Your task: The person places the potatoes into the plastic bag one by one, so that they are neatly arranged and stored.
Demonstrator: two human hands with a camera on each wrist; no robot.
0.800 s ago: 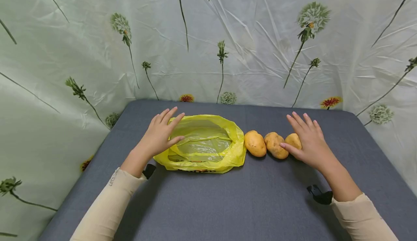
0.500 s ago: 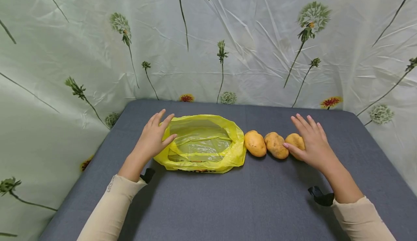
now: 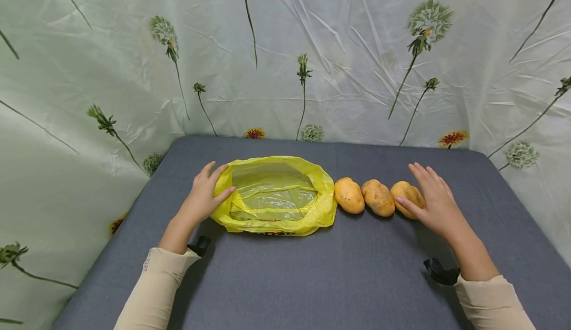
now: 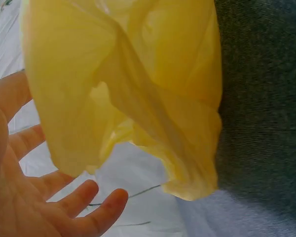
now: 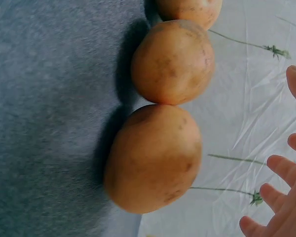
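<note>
A yellow plastic bag (image 3: pixel 324 210) lies on the table with its wide mouth facing up and toward me. My left hand (image 3: pixel 199 198) is at its left edge, fingers spread; whether they touch the plastic I cannot tell. In the left wrist view, the bag (image 4: pixel 182 59) hides parts of the fingers of that hand (image 4: pixel 24 202). Three potatoes stand in a row right of the bag: a left one (image 3: pixel 349 195), a middle one (image 3: pixel 378 198) and a right one (image 3: pixel 403 197). Beside the right potato hovers my right hand (image 3: pixel 437 206), fingers extended, holding nothing.
A dark grey cloth covers the table (image 3: pixel 312 280). Behind and to the left hangs a pale curtain (image 3: pixel 357 72) printed with dandelions and other flowers. Black straps (image 3: pixel 440 271) are worn at both wrists.
My left hand has moved left and lower, from over the bag's mouth to its left edge. The right hand has shifted slightly right and nearer me, uncovering more of the right potato.
</note>
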